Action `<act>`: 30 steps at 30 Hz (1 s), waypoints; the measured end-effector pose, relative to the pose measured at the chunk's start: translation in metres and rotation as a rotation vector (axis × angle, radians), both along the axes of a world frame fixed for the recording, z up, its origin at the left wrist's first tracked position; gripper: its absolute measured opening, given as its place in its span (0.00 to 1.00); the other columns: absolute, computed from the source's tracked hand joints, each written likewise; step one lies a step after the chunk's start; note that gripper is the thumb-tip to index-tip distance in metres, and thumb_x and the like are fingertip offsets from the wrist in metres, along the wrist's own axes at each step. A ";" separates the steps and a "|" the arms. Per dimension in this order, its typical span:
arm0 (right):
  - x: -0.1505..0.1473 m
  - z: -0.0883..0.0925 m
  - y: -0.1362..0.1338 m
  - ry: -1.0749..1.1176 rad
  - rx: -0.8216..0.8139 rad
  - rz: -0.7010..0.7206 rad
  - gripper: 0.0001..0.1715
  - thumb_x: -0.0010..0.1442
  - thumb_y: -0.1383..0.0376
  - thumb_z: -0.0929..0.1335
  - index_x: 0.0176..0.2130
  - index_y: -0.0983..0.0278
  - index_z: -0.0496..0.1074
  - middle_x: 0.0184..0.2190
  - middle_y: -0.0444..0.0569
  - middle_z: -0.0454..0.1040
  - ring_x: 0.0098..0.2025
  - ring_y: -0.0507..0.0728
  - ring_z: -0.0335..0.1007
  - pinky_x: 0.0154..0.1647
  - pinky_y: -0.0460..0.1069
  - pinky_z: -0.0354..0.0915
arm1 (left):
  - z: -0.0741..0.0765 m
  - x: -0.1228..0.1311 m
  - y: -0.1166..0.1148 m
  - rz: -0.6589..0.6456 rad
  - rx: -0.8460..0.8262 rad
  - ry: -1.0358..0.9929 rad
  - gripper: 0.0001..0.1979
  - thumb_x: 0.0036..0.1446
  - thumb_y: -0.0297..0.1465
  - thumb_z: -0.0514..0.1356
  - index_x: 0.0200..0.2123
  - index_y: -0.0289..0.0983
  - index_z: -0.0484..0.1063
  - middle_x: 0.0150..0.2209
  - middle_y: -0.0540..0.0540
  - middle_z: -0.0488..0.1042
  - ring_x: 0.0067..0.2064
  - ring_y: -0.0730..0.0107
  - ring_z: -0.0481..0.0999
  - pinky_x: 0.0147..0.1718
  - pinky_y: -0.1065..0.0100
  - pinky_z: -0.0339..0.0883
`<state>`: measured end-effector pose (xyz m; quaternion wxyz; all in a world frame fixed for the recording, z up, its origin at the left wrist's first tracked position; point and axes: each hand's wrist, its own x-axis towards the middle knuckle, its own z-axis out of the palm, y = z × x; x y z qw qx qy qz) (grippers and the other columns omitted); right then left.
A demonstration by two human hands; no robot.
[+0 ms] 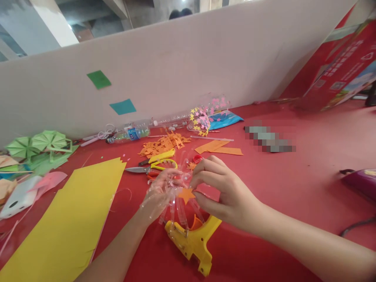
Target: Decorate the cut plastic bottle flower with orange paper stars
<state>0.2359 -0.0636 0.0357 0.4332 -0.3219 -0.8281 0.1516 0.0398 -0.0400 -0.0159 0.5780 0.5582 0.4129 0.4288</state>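
My left hand (160, 192) is closed around a clear plastic piece cut into strips (181, 213), which looks like part of a bottle; the strips fan out towards me. Between the thumb and fingers of my right hand (225, 188) is the tip of an orange paper star (185, 194), lying against the clear plastic or just over it; I cannot tell whether they touch. Below both hands a yellow hot glue gun (192, 241) lies on the red table, partly behind the strips. Yellow-handled scissors (141, 169) and a yellow utility knife (161, 156) lie just beyond my left hand.
Yellow paper sheets (67, 211) cover the left side. Beyond lie a heap of orange paper scraps (164, 144), orange strips (219, 147), a plastic bottle (138, 132) and a star-covered clear bottle (216, 107). A white partition (164, 74) and red box (337, 66) stand behind.
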 end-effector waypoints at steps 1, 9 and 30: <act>-0.001 -0.001 0.000 0.026 -0.024 -0.012 0.08 0.54 0.75 0.63 0.30 0.62 0.67 0.31 0.46 0.72 0.33 0.54 0.63 0.38 0.52 0.61 | -0.001 0.000 0.000 0.002 0.004 -0.008 0.18 0.46 0.33 0.66 0.43 0.39 0.72 0.32 0.48 0.76 0.32 0.70 0.74 0.30 0.72 0.66; -0.007 -0.013 0.000 0.155 -0.051 -0.147 0.12 0.54 0.76 0.63 0.36 0.61 0.61 0.30 0.43 0.69 0.32 0.52 0.64 0.35 0.49 0.62 | -0.008 0.001 -0.001 0.053 0.018 -0.001 0.16 0.48 0.32 0.66 0.42 0.41 0.71 0.42 0.47 0.76 0.39 0.68 0.76 0.34 0.71 0.70; -0.007 -0.002 -0.002 0.326 -0.522 -0.019 0.01 0.53 0.66 0.70 0.30 0.58 0.73 0.37 0.46 0.64 0.43 0.56 0.62 0.47 0.55 0.62 | -0.008 0.010 -0.005 0.042 -0.165 -0.096 0.26 0.41 0.35 0.70 0.45 0.39 0.70 0.31 0.50 0.76 0.30 0.71 0.75 0.35 0.68 0.69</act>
